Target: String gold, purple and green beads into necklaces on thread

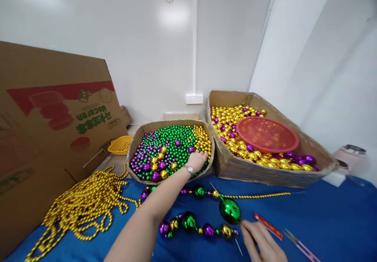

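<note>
Crossing the box's rim [137, 177], left hand [196, 162] reaches beads [173, 136].

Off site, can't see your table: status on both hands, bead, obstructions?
Left hand in small-bead box. Right hand holding large green bead by its end. Red strip beside right hand.

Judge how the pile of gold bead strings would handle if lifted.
The gold bead strings look floppy, lying in loose curves. They'd probably tangle, as their loops cross one another. Their shiny surface may make them slippery.
</note>
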Demonstrator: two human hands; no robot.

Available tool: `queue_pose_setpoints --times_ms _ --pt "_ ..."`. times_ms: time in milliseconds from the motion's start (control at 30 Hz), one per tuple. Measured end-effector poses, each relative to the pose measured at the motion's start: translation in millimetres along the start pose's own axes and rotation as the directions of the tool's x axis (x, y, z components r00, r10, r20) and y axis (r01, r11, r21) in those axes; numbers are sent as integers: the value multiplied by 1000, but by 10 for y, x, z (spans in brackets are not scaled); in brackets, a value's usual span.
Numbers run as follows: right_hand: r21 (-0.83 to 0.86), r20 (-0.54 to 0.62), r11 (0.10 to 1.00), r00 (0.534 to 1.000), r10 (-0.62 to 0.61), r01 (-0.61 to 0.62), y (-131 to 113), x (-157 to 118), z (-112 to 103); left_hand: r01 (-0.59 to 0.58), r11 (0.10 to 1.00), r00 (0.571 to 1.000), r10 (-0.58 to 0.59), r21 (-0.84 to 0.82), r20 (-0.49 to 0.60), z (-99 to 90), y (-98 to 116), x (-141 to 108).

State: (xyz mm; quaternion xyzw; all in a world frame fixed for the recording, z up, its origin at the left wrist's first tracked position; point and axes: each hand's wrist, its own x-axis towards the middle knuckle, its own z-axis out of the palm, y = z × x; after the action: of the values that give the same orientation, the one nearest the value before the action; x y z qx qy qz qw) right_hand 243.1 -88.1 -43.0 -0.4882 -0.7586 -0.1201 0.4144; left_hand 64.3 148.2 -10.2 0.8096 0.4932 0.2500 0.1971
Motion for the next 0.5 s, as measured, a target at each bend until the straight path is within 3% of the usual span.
queue_pose_setpoints --times_ms 167,300,333,400,467,500 --pt "-14 -47 994 993 110 -111 104 -82 17 44 972 996 -62 -232 -70 -108 42 -205" --pt "22 -26 978 978 208 -208 120 -82 9 85 859 994 -107 -505 -15 -187 158 -599" --pt "35 -23 977 977 213 -212 110 -69 8 118 767 991 -127 -631 31 -193 200 -699" --pt "55 -23 978 979 201 -200 83 -41 8 211 461 975 -157 -862 155 -186 284 -862" --pt "65 -22 980 982 190 -188 58 -24 7 287 162 952 -154 -944 263 -162 355 -962" --pt "67 -19 980 982 187 -185 50 -22 4 304 96 946 -151 -948 288 -147 382 -990"
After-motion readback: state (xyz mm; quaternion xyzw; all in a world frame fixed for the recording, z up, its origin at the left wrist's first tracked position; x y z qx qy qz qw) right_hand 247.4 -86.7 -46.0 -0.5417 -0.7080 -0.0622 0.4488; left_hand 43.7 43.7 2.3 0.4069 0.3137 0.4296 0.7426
